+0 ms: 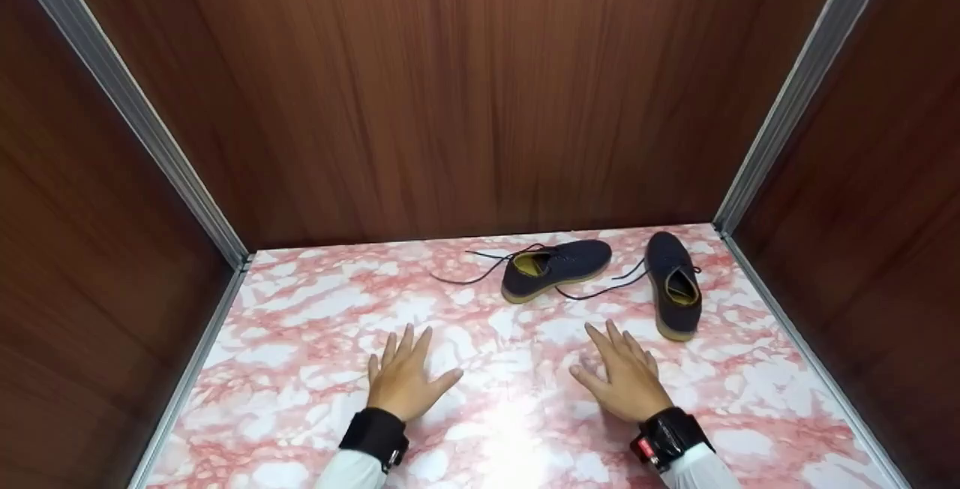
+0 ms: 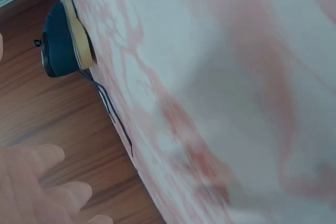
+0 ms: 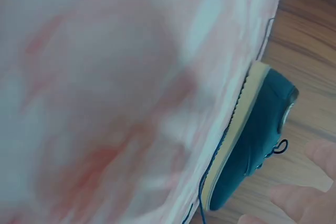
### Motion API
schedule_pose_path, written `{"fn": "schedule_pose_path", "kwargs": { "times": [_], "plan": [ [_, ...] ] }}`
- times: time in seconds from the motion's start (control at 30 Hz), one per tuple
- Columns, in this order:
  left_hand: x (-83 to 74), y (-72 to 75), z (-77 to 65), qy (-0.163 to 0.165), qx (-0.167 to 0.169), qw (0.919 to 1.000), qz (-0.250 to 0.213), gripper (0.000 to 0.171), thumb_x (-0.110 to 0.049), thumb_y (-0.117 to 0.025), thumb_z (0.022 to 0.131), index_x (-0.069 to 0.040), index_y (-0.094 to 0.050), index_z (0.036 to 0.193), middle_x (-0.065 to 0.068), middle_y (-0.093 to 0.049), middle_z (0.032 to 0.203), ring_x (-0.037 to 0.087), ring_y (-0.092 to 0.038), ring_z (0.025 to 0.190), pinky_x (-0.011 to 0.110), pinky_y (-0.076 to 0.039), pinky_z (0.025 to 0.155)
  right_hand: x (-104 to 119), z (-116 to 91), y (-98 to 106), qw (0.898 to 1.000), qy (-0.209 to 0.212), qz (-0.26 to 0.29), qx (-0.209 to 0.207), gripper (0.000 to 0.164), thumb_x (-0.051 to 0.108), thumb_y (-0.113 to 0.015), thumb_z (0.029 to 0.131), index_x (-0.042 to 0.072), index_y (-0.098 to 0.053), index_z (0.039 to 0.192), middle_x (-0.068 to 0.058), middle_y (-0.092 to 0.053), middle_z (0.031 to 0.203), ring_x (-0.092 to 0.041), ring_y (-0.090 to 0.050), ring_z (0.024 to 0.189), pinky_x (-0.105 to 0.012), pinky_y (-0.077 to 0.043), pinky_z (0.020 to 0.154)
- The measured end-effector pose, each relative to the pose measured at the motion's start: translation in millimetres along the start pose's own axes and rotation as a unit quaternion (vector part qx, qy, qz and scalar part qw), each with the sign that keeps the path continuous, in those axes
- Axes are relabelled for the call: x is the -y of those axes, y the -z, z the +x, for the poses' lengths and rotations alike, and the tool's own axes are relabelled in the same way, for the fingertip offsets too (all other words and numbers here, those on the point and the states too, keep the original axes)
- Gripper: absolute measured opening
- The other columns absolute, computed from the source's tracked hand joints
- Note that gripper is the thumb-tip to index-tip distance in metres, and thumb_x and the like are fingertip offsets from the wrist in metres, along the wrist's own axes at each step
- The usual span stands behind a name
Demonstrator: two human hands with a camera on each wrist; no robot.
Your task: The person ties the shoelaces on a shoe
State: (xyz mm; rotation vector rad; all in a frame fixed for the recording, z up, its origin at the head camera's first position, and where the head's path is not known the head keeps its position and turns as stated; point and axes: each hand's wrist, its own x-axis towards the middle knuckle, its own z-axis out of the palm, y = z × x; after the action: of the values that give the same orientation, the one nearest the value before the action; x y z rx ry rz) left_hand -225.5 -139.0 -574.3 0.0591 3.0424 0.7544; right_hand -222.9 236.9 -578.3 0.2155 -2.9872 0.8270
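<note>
Two dark navy lace-up shoes with tan soles lie apart on the tabletop. One shoe (image 1: 574,262) points its toe to the right, its loose laces (image 1: 472,279) trailing left. The other shoe (image 1: 670,264) stands farther right with its toe toward the back wall and a lace stretched out to its left. My left hand (image 1: 405,380) is held over the table with fingers spread, touching no shoe. My right hand (image 1: 622,376), also spread and holding nothing, is just in front of the shoes, nearest the right one. In the right wrist view, a shoe (image 3: 252,135) appears beyond the fingertips.
The table (image 1: 315,339) has a pink and white marbled surface. Brown wood-grain panels enclose it: a back wall (image 1: 465,99), a left wall (image 1: 90,249) and a right wall (image 1: 862,211). Grey metal strips (image 1: 795,99) run along the corners and side edges.
</note>
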Motion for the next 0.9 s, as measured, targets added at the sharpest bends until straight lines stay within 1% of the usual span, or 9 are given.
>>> {"fn": "schedule_pose_path", "kwargs": {
  "times": [0.13,0.3,0.43,0.5,0.53,0.67,0.73,0.77,0.9],
  "plan": [
    [-8.3,1.1,14.8,-0.004,0.010,0.9998,-0.015,0.095,-0.079,-0.060,0.088,-0.027,-0.036,0.163,0.011,-0.025,0.174,0.043,-0.020,0.162,0.075,-0.019,0.123,7.0,12.6,3.4,0.997,0.015,0.075,0.007,0.085,0.062,-0.063,0.097,0.025,-0.029,0.166,-0.024,-0.025,0.171,-0.051,-0.028,0.156,-0.072,-0.022,0.124],
    [-22.5,-0.3,40.7,-0.022,0.025,0.9977,-0.059,0.093,-0.072,-0.062,0.091,-0.020,-0.036,0.163,0.018,-0.027,0.172,0.047,-0.024,0.159,0.068,-0.026,0.124,14.3,34.6,6.5,0.981,-0.001,0.193,0.024,0.085,0.047,-0.068,0.099,0.021,-0.024,0.167,-0.022,-0.029,0.170,-0.047,-0.037,0.153,-0.062,-0.034,0.123],
    [-32.0,-4.2,64.9,-0.042,0.043,0.9898,-0.129,0.088,-0.061,-0.066,0.095,-0.014,-0.035,0.163,0.021,-0.027,0.171,0.045,-0.026,0.158,0.060,-0.026,0.128,20.0,55.9,3.0,0.960,-0.022,0.276,0.030,0.084,0.038,-0.065,0.103,0.012,-0.018,0.167,-0.027,-0.027,0.169,-0.053,-0.039,0.149,-0.060,-0.039,0.121],
    [-37.6,-5.7,77.9,-0.048,0.052,0.9825,-0.173,0.085,-0.055,-0.066,0.097,-0.012,-0.035,0.163,0.021,-0.031,0.170,0.042,-0.029,0.158,0.057,-0.028,0.128,23.2,67.5,0.6,0.947,-0.028,0.317,0.030,0.082,0.030,-0.064,0.104,0.007,-0.016,0.167,-0.029,-0.025,0.170,-0.053,-0.036,0.151,-0.059,-0.038,0.122],
    [-40.6,-6.3,84.2,-0.050,0.056,0.9787,-0.191,0.083,-0.052,-0.066,0.098,-0.011,-0.035,0.163,0.021,-0.033,0.169,0.041,-0.031,0.157,0.056,-0.029,0.128,24.7,73.1,-0.9,0.943,-0.034,0.331,0.028,0.080,0.027,-0.063,0.105,0.006,-0.017,0.167,-0.029,-0.026,0.169,-0.053,-0.037,0.151,-0.060,-0.041,0.119],
    [-54.8,-9.1,104.5,-0.040,0.063,0.9641,-0.255,0.076,-0.044,-0.064,0.100,-0.011,-0.035,0.162,0.020,-0.040,0.166,0.040,-0.037,0.154,0.054,-0.031,0.127,30.7,92.8,-6.6,0.924,-0.051,0.378,0.015,0.075,0.019,-0.060,0.105,-0.001,-0.018,0.165,-0.034,-0.029,0.166,-0.049,-0.034,0.153,-0.060,-0.041,0.119],
    [-62.3,-11.5,112.4,-0.041,0.061,0.9608,-0.267,0.073,-0.041,-0.062,0.101,-0.009,-0.037,0.161,0.022,-0.041,0.164,0.042,-0.039,0.153,0.055,-0.032,0.126,32.7,100.5,-9.4,0.914,-0.067,0.399,0.013,0.075,0.021,-0.058,0.106,-0.003,-0.017,0.164,-0.037,-0.030,0.163,-0.051,-0.038,0.151,-0.062,-0.044,0.116],
    [-65.8,-12.9,116.0,-0.043,0.059,0.9597,-0.271,0.072,-0.040,-0.062,0.101,-0.008,-0.038,0.161,0.023,-0.042,0.164,0.043,-0.040,0.152,0.056,-0.033,0.126,33.4,103.8,-10.9,0.908,-0.075,0.412,0.014,0.076,0.021,-0.058,0.106,-0.004,-0.015,0.164,-0.037,-0.030,0.163,-0.052,-0.038,0.150,-0.061,-0.042,0.118],
    [-79.1,-19.9,128.2,-0.046,0.052,0.9607,-0.269,0.065,-0.035,-0.057,0.102,-0.005,-0.041,0.158,0.025,-0.045,0.161,0.045,-0.045,0.148,0.056,-0.037,0.123,38.0,114.5,-16.1,0.878,-0.123,0.462,0.026,0.081,0.026,-0.056,0.107,-0.001,-0.007,0.165,-0.034,-0.027,0.166,-0.056,-0.043,0.144,-0.065,-0.045,0.113]
  ]
}}
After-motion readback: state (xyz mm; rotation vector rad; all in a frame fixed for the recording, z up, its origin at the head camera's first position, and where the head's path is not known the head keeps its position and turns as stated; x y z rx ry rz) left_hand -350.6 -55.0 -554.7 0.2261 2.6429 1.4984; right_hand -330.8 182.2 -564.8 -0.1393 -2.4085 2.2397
